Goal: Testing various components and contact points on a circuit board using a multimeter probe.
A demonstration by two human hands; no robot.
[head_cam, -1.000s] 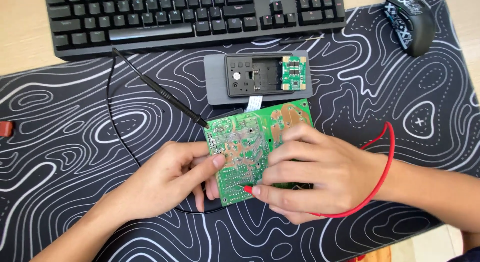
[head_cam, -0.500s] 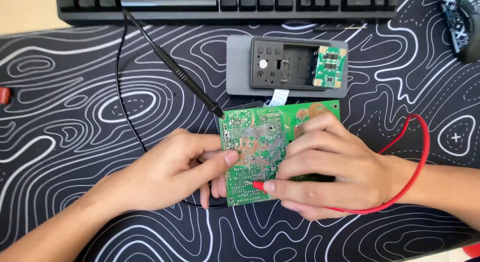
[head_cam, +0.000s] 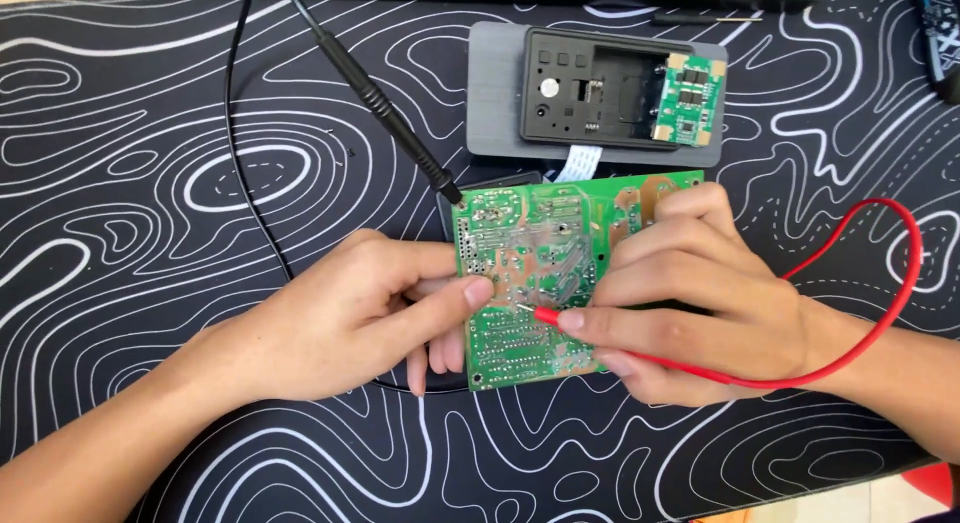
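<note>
Board first: green circuit board (head_cam: 530,273) sits solder-side up at centre of the black desk mat (head_cam: 150,183) w/ white contour lines, held between both your hands. Your left hand (head_cam: 350,318) grips its left edge — thumb pressed on top near the edge, other fingers curled under, so it's pinching the board. Your right hand (head_cam: 700,293) covers the board's right side; its fingers (head_cam: 640,323) pinch the red probe (head_cam: 548,315), tip touching the solder side about mid-board. Red lead (head_cam: 890,283) loops out from under that hand, round to the right and back toward the wrist. Black probe (head_cam: 390,113) lies loose on the mat, tip touching the board's top-left corner, its black lead (head_cam: 235,133) running off the top edge. Just beyond the board — a grey opened device (head_cam: 600,93) w/ a small green board inside at its right end and a flat ribbon cable hanging toward the circuit board.
</note>
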